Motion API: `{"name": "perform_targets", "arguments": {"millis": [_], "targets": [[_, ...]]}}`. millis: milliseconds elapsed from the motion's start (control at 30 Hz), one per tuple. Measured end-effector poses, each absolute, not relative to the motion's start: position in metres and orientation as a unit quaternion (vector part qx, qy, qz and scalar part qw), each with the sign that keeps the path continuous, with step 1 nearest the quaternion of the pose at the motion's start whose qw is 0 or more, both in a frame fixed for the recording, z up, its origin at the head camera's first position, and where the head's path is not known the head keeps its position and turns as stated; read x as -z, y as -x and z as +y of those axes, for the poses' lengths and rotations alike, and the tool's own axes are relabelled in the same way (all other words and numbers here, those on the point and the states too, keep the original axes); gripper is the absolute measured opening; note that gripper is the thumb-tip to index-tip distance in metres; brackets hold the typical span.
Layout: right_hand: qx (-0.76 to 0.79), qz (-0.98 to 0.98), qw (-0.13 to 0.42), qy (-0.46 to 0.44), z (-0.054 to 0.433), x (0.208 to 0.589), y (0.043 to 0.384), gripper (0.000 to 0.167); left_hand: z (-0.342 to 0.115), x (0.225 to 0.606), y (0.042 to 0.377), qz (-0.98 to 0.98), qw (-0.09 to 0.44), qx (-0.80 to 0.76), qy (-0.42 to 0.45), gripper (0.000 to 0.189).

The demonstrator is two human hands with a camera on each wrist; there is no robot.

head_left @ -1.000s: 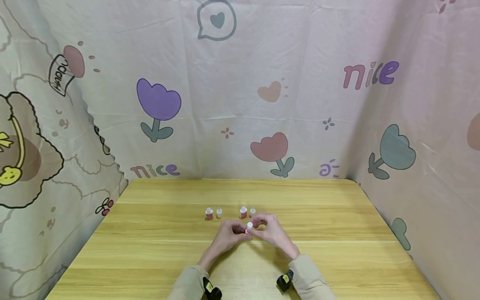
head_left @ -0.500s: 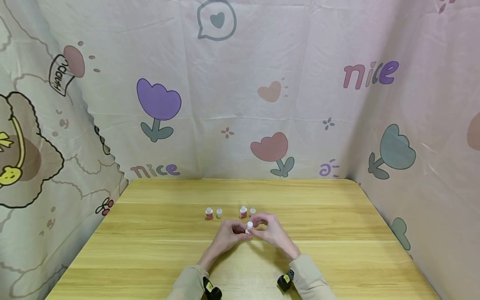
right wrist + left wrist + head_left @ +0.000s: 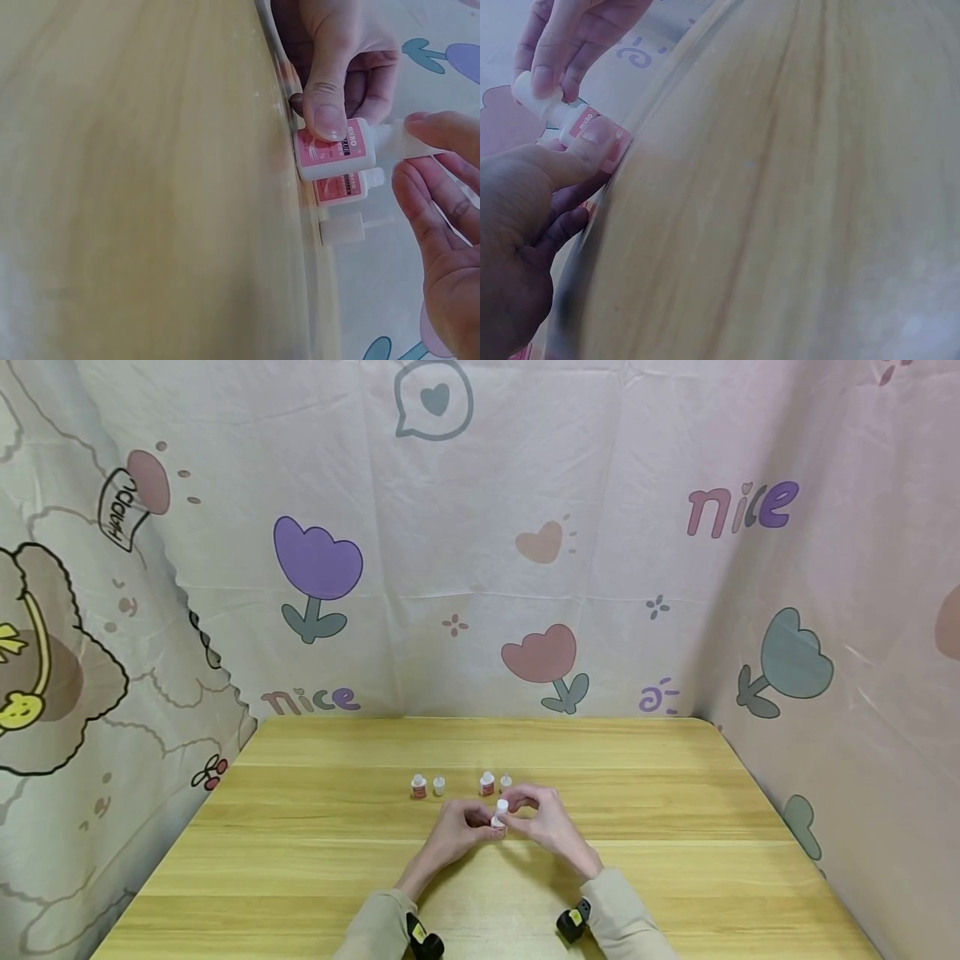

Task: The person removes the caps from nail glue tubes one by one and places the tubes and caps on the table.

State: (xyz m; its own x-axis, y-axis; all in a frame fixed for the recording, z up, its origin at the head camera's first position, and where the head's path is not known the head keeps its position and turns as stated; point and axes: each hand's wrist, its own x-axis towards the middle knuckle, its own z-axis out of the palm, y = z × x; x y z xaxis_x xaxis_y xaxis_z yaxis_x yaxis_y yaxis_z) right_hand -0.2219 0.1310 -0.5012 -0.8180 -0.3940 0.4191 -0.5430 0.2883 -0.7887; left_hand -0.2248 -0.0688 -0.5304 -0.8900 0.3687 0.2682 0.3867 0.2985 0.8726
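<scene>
Between my hands stands a small white glue bottle [image 3: 330, 154] with a pink label. My left hand [image 3: 457, 825] grips its body low down, the thumb pressed on the label in the left wrist view. My right hand [image 3: 546, 822] pinches the white cap [image 3: 502, 806] between thumb and fingers. Below the cap, the bottle's narrow white neck [image 3: 556, 114] shows, so the cap sits raised above the shoulder. The bottle's base is close to the wooden table [image 3: 315, 860]. Any brush inside the cap is hidden.
Behind my hands are two uncapped glue bottles [image 3: 418, 788], one at left and another bottle [image 3: 487, 785] nearer the middle. Beside each stands a white cap [image 3: 438, 787] with its thin stem upward; the right cap [image 3: 506, 782] is near my right fingers. A printed curtain [image 3: 480, 568] hangs behind.
The cap has risen a little from the bottle, and my right fingers have moved slightly up with it. My left hand stays in place on the bottle.
</scene>
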Motion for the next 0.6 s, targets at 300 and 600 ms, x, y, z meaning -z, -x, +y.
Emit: {"name": "perform_targets", "arguments": {"millis": [300,600], "targets": [[-0.532,-0.794,0.072,-0.284,0.1312,0.4973,0.2199,0.02,-0.069,0.5312,0.225,-0.797,0.014,0.551,0.247,0.012],[-0.535,-0.798,0.063,-0.271,0.1299,0.4928,0.2173,0.019,-0.0686,0.5317,0.2249,-0.797,0.013,0.552,0.244,0.012]]}}
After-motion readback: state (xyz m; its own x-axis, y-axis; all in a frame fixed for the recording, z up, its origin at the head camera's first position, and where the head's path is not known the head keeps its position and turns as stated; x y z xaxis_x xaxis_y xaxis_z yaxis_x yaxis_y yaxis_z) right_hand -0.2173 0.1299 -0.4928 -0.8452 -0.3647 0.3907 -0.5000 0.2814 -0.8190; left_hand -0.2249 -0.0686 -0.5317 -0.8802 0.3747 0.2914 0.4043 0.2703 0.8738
